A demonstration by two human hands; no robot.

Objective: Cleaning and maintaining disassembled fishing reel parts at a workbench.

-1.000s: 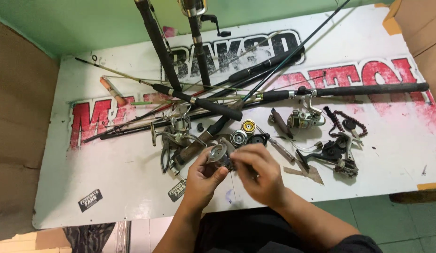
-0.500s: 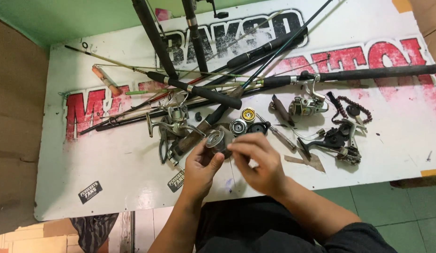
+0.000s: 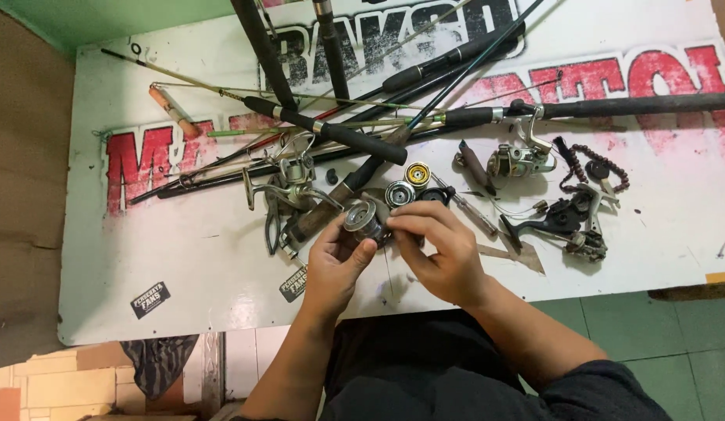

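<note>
My left hand (image 3: 335,269) grips a small silver reel spool (image 3: 362,218) just above the near edge of the white table (image 3: 183,273). My right hand (image 3: 444,253) meets it from the right, fingertips pinched at the spool's side. Whether the right fingers hold a small part or only touch the spool I cannot tell. Just beyond my hands lie a grey spool (image 3: 398,193), a gold spool (image 3: 416,174) and a black round part (image 3: 435,194).
Several fishing rods (image 3: 339,136) cross the table's middle and back. A silver spinning reel (image 3: 288,187) lies left of my hands, another reel (image 3: 518,160) on a rod to the right, with a dark bead string (image 3: 604,160) and black reel parts (image 3: 565,222).
The view has shifted so the table sits higher in frame. My hands stay together on the spool, with the right fingers moving slightly closer against it.
</note>
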